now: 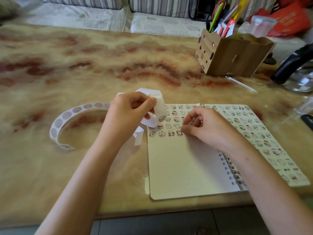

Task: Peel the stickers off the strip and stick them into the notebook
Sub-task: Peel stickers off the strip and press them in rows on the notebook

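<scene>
The left hand grips the white strip, fingers and thumb curled round it, so that the paper loops up over the knuckles and drops down past the thumb. From behind this hand the strip trails off to the left in a wide curl, standing on edge on the marbled table. Just to the right of the left hand lies the open notebook, with rows of small cartoon stickers across the top of its near page. The right hand rests on that page, fingers curled, thumb and forefinger tips down at the end of the lowest row. I cannot tell whether they pinch a sticker or only press on it. Under the right wrist runs the spiral binding, and the page beyond it is also covered with stickers. Far beyond the right hand stands a wooden pen box.
</scene>
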`<state>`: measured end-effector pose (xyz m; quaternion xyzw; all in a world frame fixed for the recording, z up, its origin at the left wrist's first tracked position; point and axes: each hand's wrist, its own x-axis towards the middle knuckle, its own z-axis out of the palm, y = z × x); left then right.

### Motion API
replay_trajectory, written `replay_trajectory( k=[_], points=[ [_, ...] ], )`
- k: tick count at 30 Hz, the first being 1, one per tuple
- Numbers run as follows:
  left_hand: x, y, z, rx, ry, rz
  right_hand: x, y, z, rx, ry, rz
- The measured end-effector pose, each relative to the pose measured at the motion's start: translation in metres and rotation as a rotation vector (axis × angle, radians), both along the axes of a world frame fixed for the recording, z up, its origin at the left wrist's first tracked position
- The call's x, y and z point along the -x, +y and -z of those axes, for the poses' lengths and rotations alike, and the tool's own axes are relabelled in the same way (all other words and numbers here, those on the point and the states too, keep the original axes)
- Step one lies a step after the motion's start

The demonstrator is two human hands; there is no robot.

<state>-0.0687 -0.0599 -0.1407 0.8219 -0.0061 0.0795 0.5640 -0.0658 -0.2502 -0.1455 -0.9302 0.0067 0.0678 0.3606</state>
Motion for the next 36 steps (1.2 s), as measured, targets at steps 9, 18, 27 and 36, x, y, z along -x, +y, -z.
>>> replay_trajectory(
  k=[9,18,27,36],
  points=[
    [-0.001,0.000,0.000,-0.002,-0.007,0.003,-0.004,-0.004,-0.002,-0.034,0.081,-0.039],
    [-0.001,-0.001,0.000,0.008,-0.012,0.013,-0.002,-0.002,0.001,-0.080,0.043,0.019],
    [-0.001,-0.002,0.000,0.026,-0.037,0.023,0.003,0.006,-0.004,-0.230,-0.181,-0.022],
    [-0.002,-0.005,-0.001,0.089,-0.060,0.025,0.008,0.026,-0.005,-0.433,-0.404,-0.158]
  ],
)
